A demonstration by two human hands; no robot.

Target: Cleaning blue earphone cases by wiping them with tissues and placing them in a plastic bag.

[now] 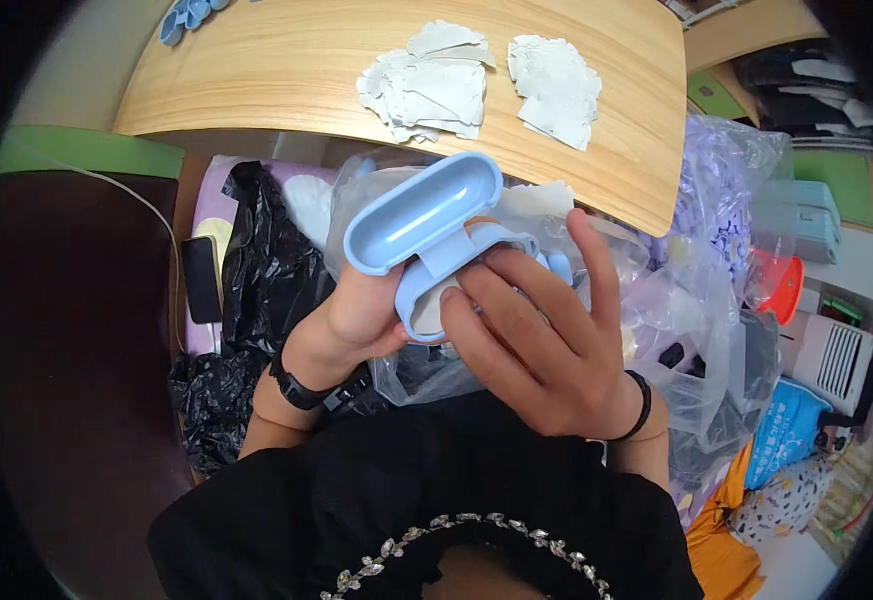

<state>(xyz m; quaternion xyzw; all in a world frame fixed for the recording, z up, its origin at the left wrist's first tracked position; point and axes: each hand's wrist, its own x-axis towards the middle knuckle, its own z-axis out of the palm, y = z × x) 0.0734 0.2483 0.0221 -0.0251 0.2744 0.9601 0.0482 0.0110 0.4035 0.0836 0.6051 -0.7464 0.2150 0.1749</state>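
A light blue plastic case [427, 215] with a hinged oval lid is tilted in front of me, its lid swung up and its hollow inside showing. My left hand [362, 305] is closed around the case from the left and below, partly hidden behind it. The fingers of my right hand [547, 340] reach into the open lower half, and the little finger sticks out apart. A pale grey-white layer [435, 305] shows inside that half beside the fingertips; what the hidden fingertips touch cannot be made out.
Stacks of torn white sheets [432, 85] [555, 90] lie on the wooden table [257, 80], with small blue parts [187, 18] at its far left. Clear plastic bags [697, 390] and a black bag [267, 260] surround my lap. A phone [201, 278] lies at left.
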